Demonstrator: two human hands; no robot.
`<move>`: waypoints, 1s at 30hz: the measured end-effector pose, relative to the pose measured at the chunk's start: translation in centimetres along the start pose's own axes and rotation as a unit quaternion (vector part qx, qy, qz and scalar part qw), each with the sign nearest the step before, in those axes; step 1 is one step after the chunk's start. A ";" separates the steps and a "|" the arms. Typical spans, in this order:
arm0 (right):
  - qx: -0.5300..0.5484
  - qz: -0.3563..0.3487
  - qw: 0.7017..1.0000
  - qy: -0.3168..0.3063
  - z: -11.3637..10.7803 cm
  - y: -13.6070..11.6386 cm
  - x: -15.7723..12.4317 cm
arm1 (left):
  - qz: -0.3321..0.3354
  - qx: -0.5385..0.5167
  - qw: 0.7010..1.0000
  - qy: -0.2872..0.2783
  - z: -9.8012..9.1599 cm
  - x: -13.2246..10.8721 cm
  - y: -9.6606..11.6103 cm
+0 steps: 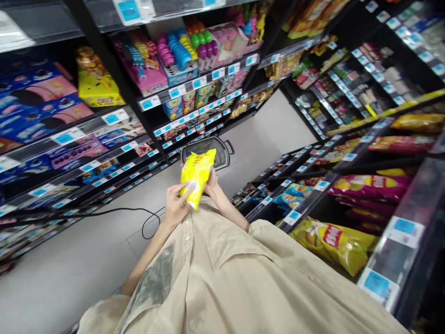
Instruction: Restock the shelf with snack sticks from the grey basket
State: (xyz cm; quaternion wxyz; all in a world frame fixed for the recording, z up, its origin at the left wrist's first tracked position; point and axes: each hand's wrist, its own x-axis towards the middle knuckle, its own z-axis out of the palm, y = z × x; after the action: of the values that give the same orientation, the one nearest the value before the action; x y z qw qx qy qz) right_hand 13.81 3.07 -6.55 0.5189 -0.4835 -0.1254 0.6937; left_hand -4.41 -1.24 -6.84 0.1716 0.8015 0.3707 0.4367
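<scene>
A bright yellow snack bag (199, 174) is held up in front of my body, tilted, between both hands. My left hand (176, 204) grips its lower left edge, with fingers lying across the front. On the other side, my right hand (211, 182) holds the bag's right edge from behind, its fingers mostly hidden by the bag. Beyond the bag a dark shopping basket (225, 160) with a handle stands on the floor, partly covered by the bag in this view.
Shelves (158, 99) of boxed sweets and toys line the left. On the right, shelves hold chip bags, including a yellow-green chip bag (335, 243) close to me. A thin black cable (118, 209) crosses at left above the grey floor (104, 257).
</scene>
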 end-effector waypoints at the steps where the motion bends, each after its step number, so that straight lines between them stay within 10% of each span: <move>1: 0.012 0.002 1.000 -0.010 -0.6 -0.6 0.5 | -0.068 -0.043 0.997 0.015 0.3 0.1 -0.2; 6: 0.047 -0.025 0.998 -0.042 -4.1 -2.0 1.1 | -0.419 -0.307 0.855 -0.003 2.8 1.5 -1.6; 12: 0.058 -0.008 0.998 -0.028 -7.9 -1.6 0.4 | -0.532 -0.423 0.715 -0.160 6.4 4.1 -1.8; 19: 0.149 -0.040 0.983 0.101 -12.7 -1.6 -2.0 | -0.527 -0.354 0.689 -0.349 12.1 7.6 -1.0; 30: 0.255 -0.097 0.884 0.380 -24.4 -2.9 -4.1 | -0.282 -0.196 0.694 -0.634 29.3 12.1 1.1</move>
State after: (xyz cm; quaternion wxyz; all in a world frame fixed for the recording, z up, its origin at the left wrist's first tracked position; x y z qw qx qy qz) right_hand 35.05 -7.14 -14.58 0.6970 -0.5462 0.2165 0.4111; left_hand 24.46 8.43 -15.64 0.6336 0.6947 0.2885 -0.1808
